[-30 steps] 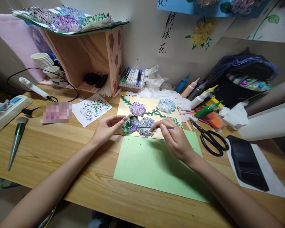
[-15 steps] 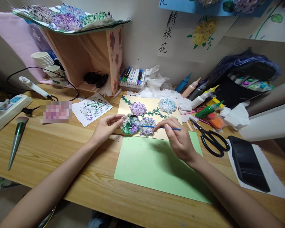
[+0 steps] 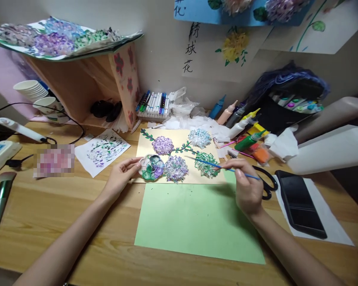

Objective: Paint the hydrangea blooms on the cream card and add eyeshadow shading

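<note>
My left hand (image 3: 125,170) grips the edge of a small flower-shaped paint palette (image 3: 151,168) smeared with green, purple and white. The palette is over the lower left of a cream sheet (image 3: 179,137) bearing raised purple, blue and green flower clusters and painted leafy stems. A thin blue paintbrush (image 3: 226,167) is in the closed fingers of my right hand (image 3: 247,186). Its tip points left, above the sheet between the purple-white cluster (image 3: 176,168) and the green cluster (image 3: 207,163); whether it touches cannot be told. Under the cream sheet's near edge lies a green sheet (image 3: 193,222).
Black scissors (image 3: 270,180) and a dark phone (image 3: 300,204) on white paper lie at the right. Paint bottles (image 3: 250,140), markers (image 3: 153,104) and crumpled tissue stand behind. Leftward are a paint-spattered paper (image 3: 103,153), a large makeup-style brush (image 3: 1,206) and paper cups (image 3: 49,107).
My right hand has moved right with the brush, from beside the palette to near the green cluster, which now shows. The whole view has shifted; my left hand still holds the palette.
</note>
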The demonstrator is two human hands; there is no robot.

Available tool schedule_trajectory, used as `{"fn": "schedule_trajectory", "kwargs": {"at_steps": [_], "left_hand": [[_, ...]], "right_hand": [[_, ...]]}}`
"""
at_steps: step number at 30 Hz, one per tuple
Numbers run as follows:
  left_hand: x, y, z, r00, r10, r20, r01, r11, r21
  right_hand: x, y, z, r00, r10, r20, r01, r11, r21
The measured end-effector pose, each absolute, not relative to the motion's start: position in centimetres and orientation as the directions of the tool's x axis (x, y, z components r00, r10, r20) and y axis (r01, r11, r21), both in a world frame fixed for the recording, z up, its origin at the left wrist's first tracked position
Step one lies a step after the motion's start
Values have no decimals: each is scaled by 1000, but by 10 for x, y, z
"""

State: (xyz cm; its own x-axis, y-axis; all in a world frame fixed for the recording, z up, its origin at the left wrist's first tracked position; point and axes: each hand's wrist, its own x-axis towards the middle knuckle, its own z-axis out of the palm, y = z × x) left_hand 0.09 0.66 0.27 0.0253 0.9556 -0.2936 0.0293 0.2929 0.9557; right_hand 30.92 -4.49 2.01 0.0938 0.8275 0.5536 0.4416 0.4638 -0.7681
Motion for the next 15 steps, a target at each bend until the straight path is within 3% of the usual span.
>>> {"fn": "schedule_trajectory", "kwargs": {"at_steps": [4,9,15], "left_hand": [[0,10,3,9,934,-356,40,356,934],[-2,12,3,5,921,-389,57,388,920],[-2,12,2,1,914,-407,58,406,912]], "right_hand": [[323,-52,-6,-35,890,455,453,420,-786],[324,-57,-17,45,861,506,466,430,-773],[322,-59,-18,-39,848,529,521,469,-713]]}}
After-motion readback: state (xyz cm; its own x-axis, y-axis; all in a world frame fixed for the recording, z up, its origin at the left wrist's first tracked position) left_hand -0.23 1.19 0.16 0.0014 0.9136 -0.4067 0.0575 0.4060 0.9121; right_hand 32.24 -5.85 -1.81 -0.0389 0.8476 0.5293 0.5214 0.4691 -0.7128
